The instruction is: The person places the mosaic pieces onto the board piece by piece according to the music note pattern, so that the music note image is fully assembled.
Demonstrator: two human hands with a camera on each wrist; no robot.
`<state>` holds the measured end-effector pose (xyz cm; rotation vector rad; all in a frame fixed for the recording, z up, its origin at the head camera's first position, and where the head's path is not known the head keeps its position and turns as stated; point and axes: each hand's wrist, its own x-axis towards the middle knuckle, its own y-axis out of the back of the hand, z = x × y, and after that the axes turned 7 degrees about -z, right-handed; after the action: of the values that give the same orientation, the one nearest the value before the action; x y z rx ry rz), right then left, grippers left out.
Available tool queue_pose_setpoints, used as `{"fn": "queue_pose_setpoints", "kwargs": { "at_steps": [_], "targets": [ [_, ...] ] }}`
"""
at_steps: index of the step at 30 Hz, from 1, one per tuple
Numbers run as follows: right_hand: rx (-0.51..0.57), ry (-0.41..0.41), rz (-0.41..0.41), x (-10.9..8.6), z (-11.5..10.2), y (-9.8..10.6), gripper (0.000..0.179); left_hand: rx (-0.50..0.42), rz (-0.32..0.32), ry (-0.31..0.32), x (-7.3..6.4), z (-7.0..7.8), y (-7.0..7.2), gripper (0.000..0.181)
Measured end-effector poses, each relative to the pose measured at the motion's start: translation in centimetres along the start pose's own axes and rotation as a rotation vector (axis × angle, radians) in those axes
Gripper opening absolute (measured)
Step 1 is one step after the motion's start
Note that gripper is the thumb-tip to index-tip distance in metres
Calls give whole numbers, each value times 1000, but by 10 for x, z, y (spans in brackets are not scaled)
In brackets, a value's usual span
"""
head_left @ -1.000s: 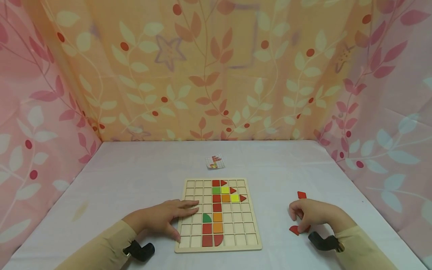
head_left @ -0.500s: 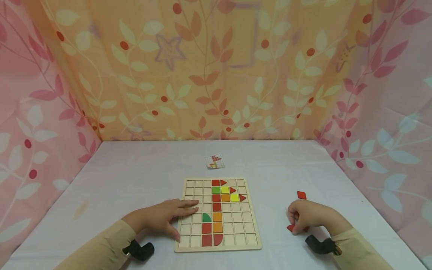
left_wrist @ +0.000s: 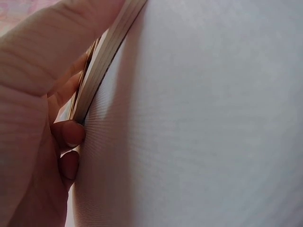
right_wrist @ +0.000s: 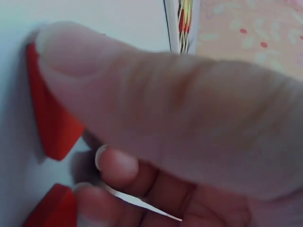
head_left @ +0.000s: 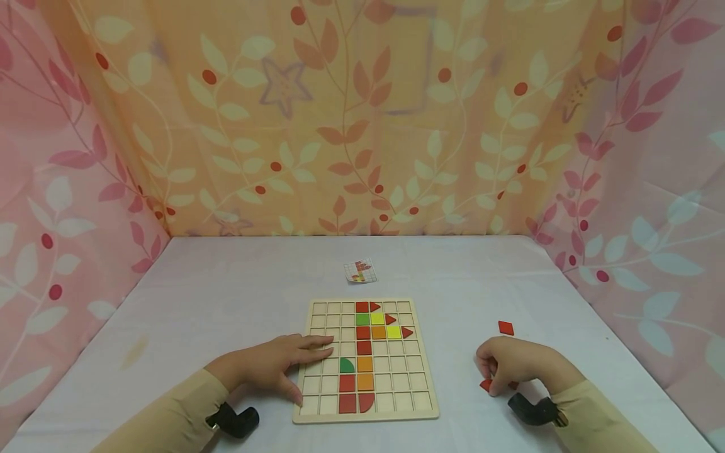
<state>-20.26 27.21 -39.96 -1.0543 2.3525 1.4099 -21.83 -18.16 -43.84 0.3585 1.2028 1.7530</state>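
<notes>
A wooden grid board lies in front of the person, with red, orange, yellow and green pieces in its cells. The left hand rests on the board's left edge, two fingers stretched over the cells and the thumb at the near left corner; in the left wrist view the board's edge shows beside the thumb. To the board's right, the right hand pinches a red quarter-circle piece low at the tabletop, thumb on it. Another red piece lies under that hand's curled fingers.
A red diamond-shaped piece lies just beyond the right hand. Behind the board is a small printed card with a coloured grid pattern. Floral curtains stand around the white-covered table.
The right hand has slid a little left with the red quarter-circle piece, and the red diamond-shaped piece is more fully in sight. The left hand and board have stayed put.
</notes>
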Motion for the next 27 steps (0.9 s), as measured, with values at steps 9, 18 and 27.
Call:
{"fn": "queue_pose_setpoints", "kwargs": {
  "at_steps": [9,18,27],
  "targets": [
    [-26,0,13,-2,2,-1,23,2,2,-1,0,0,0,86],
    [-38,51,20,-2,6,1,25,1,7,-14,0,-1,0,87],
    [-72,37,215,2,14,3,21,9,14,-32,-1,0,-1,87]
  ]
}}
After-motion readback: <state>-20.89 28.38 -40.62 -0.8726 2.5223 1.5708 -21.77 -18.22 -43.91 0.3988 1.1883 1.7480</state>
